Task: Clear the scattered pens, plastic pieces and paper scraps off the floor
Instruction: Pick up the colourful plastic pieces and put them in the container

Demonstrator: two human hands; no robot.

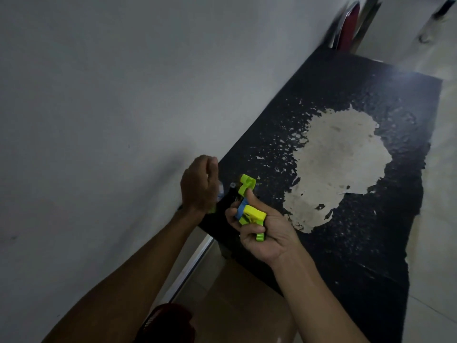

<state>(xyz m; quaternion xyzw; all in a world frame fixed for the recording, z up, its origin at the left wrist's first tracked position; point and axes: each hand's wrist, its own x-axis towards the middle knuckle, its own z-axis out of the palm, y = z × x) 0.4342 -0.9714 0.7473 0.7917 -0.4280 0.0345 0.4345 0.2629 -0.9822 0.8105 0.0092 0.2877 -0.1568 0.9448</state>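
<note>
My right hand [262, 233] grips several plastic clips [251, 215], green, yellow and blue, above the near corner of a black table [346, 238]. One green clip [246, 184] sticks up past my thumb. My left hand [199, 184] hovers at the table's left corner beside the wall, fingers curled. Something small and pale shows at its fingers [220, 190], and a bit of green [212, 209] peeks below the palm; what it holds is blurred.
The black table top has a large worn patch [338, 164] where the coating has peeled. A white wall [99, 107] runs along the table's left side. A red chair [348, 26] with metal legs stands beyond the far end. Tiled floor [235, 293] lies below.
</note>
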